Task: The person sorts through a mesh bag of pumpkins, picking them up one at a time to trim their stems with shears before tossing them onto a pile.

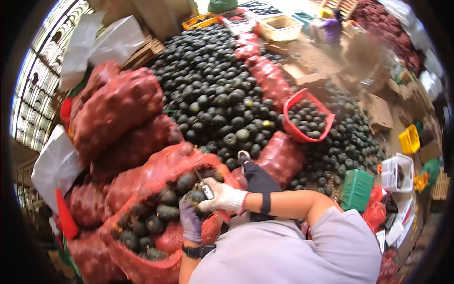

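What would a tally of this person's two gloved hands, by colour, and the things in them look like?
White-gloved right hand: 1
Purple-grey-gloved left hand: 1
Small silver-white handheld tool: 1
Dark green roundish fruit at the hands: 1
Total: 4

Squashes in sack, pile beyond, tub at pile's right

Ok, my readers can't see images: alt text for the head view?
A gloved left hand holds a dark green fruit and the right hand a small tool, over an open red mesh sack. Beyond lies a large heap of similar fruit.
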The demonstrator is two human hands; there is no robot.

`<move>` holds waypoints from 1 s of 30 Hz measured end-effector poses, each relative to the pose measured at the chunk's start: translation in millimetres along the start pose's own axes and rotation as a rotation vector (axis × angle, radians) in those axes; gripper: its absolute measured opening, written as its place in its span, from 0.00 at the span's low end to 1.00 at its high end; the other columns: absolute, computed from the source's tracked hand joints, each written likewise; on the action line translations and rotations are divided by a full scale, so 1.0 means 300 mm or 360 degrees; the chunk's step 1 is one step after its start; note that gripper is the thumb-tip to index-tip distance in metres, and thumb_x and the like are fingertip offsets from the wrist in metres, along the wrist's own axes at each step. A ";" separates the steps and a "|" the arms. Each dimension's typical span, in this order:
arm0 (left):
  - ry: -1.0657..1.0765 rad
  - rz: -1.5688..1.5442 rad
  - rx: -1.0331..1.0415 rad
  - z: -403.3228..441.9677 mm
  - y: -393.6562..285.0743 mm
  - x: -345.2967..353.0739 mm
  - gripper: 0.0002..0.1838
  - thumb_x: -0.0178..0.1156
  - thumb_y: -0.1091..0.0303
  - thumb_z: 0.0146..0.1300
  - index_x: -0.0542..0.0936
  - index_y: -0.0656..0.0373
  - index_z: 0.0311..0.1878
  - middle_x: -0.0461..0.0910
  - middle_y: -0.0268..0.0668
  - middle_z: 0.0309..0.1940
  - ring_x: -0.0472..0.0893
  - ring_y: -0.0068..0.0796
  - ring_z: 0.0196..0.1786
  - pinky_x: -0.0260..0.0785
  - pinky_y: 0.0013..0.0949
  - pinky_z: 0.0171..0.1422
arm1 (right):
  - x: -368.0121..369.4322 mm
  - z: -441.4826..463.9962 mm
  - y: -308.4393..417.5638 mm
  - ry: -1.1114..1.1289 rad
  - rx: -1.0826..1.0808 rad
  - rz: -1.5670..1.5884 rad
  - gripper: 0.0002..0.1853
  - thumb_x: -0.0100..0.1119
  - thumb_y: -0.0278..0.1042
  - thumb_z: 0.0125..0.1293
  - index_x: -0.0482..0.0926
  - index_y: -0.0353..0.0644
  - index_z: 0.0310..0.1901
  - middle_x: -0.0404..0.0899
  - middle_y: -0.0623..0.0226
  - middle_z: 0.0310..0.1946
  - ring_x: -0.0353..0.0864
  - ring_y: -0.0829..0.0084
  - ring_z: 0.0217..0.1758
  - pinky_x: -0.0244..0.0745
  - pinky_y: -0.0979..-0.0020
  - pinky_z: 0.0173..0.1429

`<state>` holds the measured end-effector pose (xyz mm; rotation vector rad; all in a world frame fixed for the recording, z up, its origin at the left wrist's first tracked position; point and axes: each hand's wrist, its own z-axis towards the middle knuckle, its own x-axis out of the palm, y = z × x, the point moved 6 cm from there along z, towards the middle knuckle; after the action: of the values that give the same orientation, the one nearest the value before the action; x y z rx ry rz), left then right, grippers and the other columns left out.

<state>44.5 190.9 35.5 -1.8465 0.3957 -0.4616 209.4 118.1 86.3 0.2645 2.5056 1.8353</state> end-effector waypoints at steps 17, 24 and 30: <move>-0.0906 0.0100 -0.0163 -0.143 0.140 -0.717 0.22 0.55 0.67 0.73 0.67 0.46 0.68 0.69 0.29 0.25 0.69 0.20 0.24 0.66 0.28 0.25 | -0.845 -0.097 -0.494 -0.1382 0.0145 0.1543 0.11 0.60 0.44 0.70 0.73 0.52 0.32 0.69 0.76 0.22 0.72 0.72 0.26 0.75 0.63 0.36; -0.1269 -0.1106 -0.0113 -0.229 0.211 -1.221 0.14 0.53 0.62 0.72 0.71 0.50 0.58 0.75 0.47 0.56 0.77 0.46 0.53 0.74 0.48 0.59 | -0.346 0.078 -0.402 -0.0341 0.0360 0.1249 0.12 0.62 0.38 0.69 0.78 0.45 0.49 0.83 0.66 0.39 0.82 0.71 0.43 0.78 0.68 0.48; -0.1208 -0.1181 -0.0242 -0.341 -0.060 -1.231 0.21 0.54 0.54 0.71 0.63 0.45 0.21 0.58 0.23 0.18 0.61 0.22 0.21 0.59 0.25 0.22 | -0.265 0.065 -0.352 -0.0397 0.0343 0.0501 0.11 0.60 0.29 0.61 0.71 0.47 0.43 0.73 0.72 0.28 0.74 0.76 0.28 0.72 0.72 0.35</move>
<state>-325.5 291.7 38.3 -2.1204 -0.8081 -0.1806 277.3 93.5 -26.1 0.8807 2.5939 1.4954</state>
